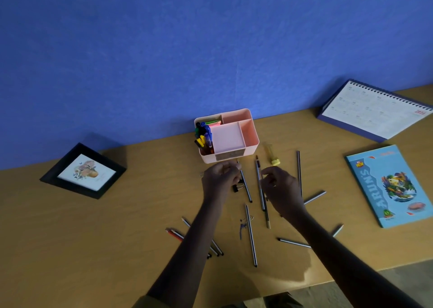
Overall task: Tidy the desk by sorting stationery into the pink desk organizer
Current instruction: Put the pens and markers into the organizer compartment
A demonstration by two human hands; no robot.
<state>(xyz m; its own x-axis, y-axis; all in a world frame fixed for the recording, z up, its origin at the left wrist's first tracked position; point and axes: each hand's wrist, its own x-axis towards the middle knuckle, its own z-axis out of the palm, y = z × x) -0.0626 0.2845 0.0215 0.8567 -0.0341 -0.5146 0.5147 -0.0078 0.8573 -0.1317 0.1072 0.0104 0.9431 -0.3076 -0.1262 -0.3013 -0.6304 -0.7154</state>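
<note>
Pink plastic organizer [253,143], boxy with several compartments, stands at the middle of the far edge of a tan wooden surface [117,237], against a blue wall. Its left compartment holds upright markers [203,134]; bright sticky notes [214,122] sit behind them.

Both hands hover just in front of it. The left hand [219,179] has its fingers curled inward, beside a black binder clip [237,188]. The right hand [282,189] has thumb and fingers drawn close above thin striped pencils [251,237]. Whether either hand holds anything cannot be told.

More pencils lie scattered toward the near edge. A translucent yellow tube [271,154] lies right of the organizer. Near the right edge lies a glossy blue notebook [386,186] reading "NEW" and "ARUN'S". A spiral-bound calendar [372,113] stands at the far right corner, and a black picture frame [83,170] lies at the left.
</note>
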